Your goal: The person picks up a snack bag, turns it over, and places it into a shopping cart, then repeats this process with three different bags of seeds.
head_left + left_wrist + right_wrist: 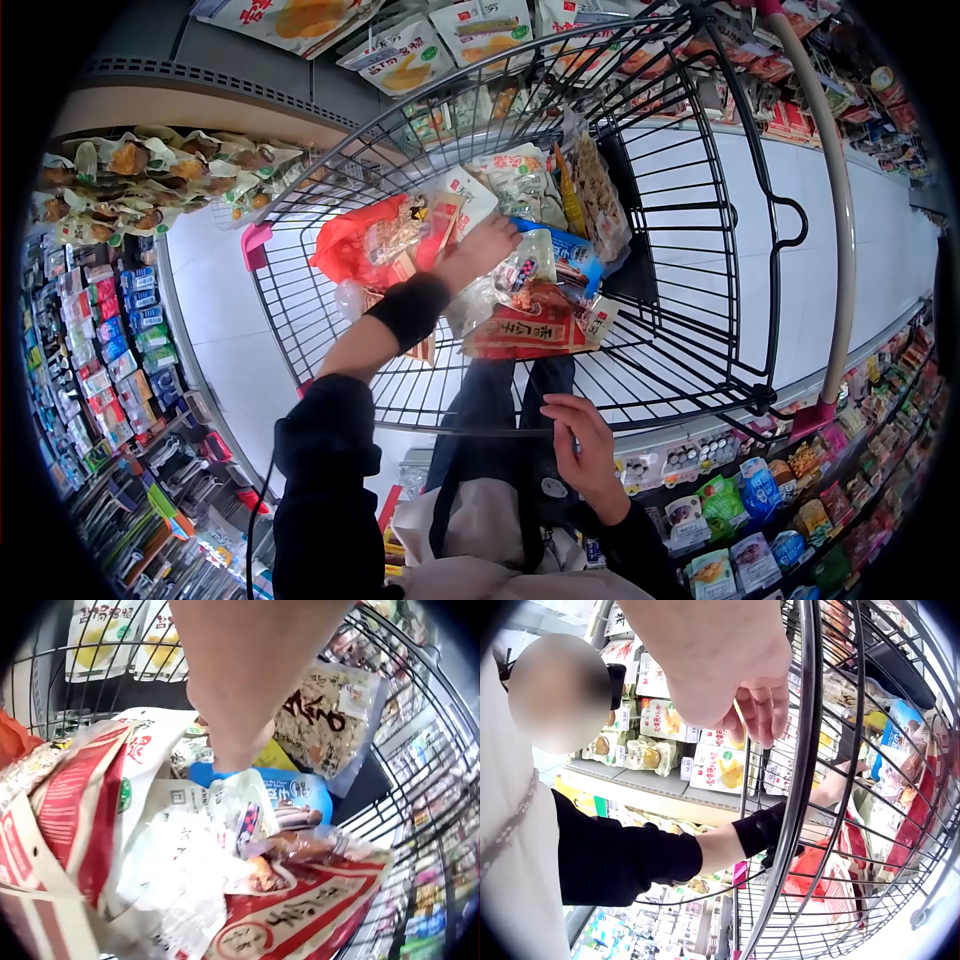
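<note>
My left hand [488, 248] reaches down into the shopping cart [735, 215], over the heap of snack bags. In the left wrist view the hand [232, 727] comes down just at a blue bag [304, 793]; its fingertips are hidden, so I cannot tell whether they grip anything. Beside it lie a white bag [470, 205], a clear bag of pale flakes [322, 720] and a red-and-white bag [300, 907]. An orange-red plastic bag [350, 243] lies at the cart's left. My right hand [588, 445] hangs loosely curled beside the cart's near rim, holding nothing.
Shelves with hanging packs [130, 340] stand at the left, and white food pouches [395, 55] line the shelf behind the cart. More shelved snacks [760, 490] are at the lower right. The cart's handle [835, 200] runs along its right side.
</note>
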A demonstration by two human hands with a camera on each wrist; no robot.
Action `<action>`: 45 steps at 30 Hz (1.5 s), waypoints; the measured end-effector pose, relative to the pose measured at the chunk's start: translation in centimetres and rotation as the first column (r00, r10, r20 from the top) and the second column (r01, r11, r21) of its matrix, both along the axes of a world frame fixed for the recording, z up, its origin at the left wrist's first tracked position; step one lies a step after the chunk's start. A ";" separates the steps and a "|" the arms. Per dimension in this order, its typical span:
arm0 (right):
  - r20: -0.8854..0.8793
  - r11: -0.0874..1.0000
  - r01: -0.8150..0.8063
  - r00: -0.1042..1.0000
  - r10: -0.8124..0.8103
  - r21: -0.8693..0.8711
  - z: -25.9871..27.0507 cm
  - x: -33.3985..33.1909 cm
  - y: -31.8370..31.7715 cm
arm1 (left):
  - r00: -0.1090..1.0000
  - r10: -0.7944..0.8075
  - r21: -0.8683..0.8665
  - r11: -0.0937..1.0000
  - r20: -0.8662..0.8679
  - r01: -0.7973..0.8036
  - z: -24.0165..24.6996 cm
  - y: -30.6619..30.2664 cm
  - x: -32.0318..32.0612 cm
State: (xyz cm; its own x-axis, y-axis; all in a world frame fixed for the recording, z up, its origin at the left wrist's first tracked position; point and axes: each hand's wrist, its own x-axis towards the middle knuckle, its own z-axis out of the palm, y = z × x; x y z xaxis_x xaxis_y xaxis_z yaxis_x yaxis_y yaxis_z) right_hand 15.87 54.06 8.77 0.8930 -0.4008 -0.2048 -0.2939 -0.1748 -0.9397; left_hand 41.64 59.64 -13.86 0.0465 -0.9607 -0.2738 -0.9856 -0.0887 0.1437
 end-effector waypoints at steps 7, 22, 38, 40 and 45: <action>0.037 0.989 0.044 0.999 -0.039 -0.143 1.5 -0.5 -2.4 | 0.907 0.372 -0.150 0.903 -0.198 -0.403 -4.9 -4.9 1.1; -0.045 0.991 0.087 0.995 -0.092 -0.101 2.1 -0.6 -4.2 | 0.877 0.432 -0.238 0.847 -0.211 -0.475 -3.5 -5.6 1.6; 0.233 0.966 0.049 0.972 0.012 -0.255 3.6 4.0 -4.1 | 0.904 0.001 -0.602 0.745 -0.428 -0.286 26.9 4.7 -7.0; 0.245 0.948 -0.005 0.966 0.088 -0.318 4.7 4.2 -3.5 | 0.936 -0.019 -0.651 0.723 -0.353 -0.231 27.7 5.9 -8.3; 0.256 0.947 -0.102 0.949 0.185 -0.305 4.1 3.4 -2.4 | 0.935 -0.031 -0.670 0.705 -0.355 -0.231 28.1 7.6 -10.2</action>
